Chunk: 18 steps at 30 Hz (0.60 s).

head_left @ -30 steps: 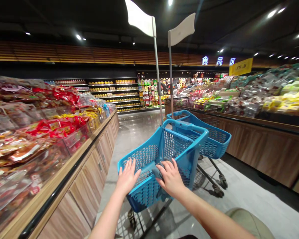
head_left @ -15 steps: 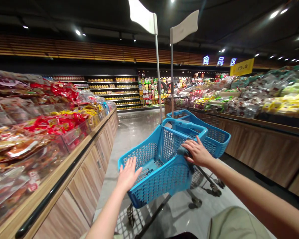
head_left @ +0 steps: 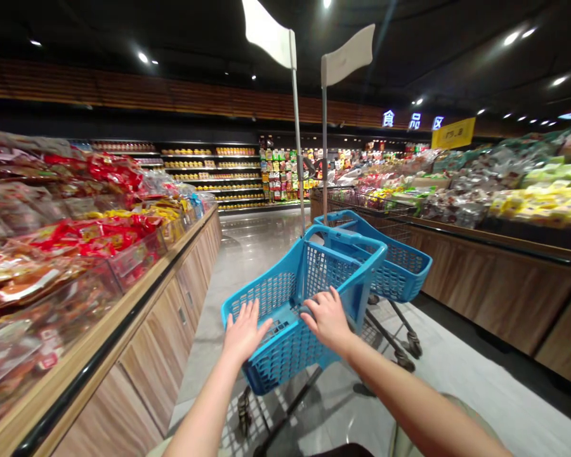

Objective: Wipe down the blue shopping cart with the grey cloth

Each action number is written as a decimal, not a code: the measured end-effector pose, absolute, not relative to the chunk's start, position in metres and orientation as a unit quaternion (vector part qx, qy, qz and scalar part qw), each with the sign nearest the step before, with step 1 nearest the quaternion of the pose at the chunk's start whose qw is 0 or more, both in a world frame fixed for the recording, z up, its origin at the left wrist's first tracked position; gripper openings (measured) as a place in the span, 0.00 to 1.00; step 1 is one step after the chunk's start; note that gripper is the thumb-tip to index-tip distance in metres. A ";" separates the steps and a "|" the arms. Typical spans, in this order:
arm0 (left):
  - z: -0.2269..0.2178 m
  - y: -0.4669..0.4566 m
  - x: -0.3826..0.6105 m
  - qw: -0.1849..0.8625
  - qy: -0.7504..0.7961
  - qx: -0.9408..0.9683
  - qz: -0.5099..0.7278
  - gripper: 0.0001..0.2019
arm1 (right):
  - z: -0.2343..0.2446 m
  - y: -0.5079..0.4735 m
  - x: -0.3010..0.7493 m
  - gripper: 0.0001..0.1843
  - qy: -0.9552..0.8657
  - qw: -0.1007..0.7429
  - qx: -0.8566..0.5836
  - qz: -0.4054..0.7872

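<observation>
A blue plastic shopping cart (head_left: 285, 355) with a lattice basket stands in front of me. My left hand (head_left: 245, 333) lies flat on the rim at its near left corner, fingers stretched and apart. Farther right along the near rim, my right hand (head_left: 327, 319) is curled over the edge. A small dark grey-blue item (head_left: 306, 310), soft-looking, peeks out under its fingertips; most of it is hidden, so I cannot make out its kind. The visible part of the basket floor holds nothing. A white flag (head_left: 269, 33) rises on a pole from the cart's far end.
A second blue cart (head_left: 400, 273), also flagged, stands close behind at the right. Wood-fronted displays of packaged food flank the aisle, the left one (head_left: 157, 346) near and the right one (head_left: 485, 279) farther off. Stocked shelves (head_left: 214, 178) line the back wall.
My right hand has slid left and nearer along the cart's rim, with the dark item under its fingers. My left hand stays on the corner. The view has shifted slightly.
</observation>
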<state>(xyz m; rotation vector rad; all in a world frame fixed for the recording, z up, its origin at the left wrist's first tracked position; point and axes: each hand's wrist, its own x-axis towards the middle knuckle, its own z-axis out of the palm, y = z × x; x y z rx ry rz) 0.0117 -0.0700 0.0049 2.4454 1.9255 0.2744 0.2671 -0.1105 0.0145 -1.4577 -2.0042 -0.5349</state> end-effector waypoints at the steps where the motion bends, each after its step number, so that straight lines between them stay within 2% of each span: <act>1: 0.005 -0.070 0.010 0.010 0.616 0.783 0.087 0.39 | 0.009 -0.112 0.256 0.14 -0.752 0.306 -0.549 -0.197; 3: 0.006 -0.070 0.005 0.016 0.615 0.784 0.082 0.39 | 0.003 -0.111 0.243 0.14 -0.759 0.306 -0.541 -0.196; 6: 0.006 -0.069 -0.005 0.023 0.618 0.783 0.073 0.40 | 0.007 -0.101 0.255 0.15 -0.809 0.256 -0.484 -0.213; 13: 0.009 -0.072 -0.012 0.036 0.626 0.775 0.071 0.40 | 0.051 -0.068 0.361 0.12 -0.809 0.186 -0.477 -0.288; 15: 0.010 -0.072 -0.008 0.035 0.627 0.775 0.074 0.39 | 0.059 -0.062 0.377 0.12 -0.796 0.183 -0.493 -0.300; 18: 0.008 -0.071 -0.001 0.026 0.626 0.775 0.080 0.39 | 0.058 -0.061 0.373 0.13 -0.752 0.223 -0.542 -0.302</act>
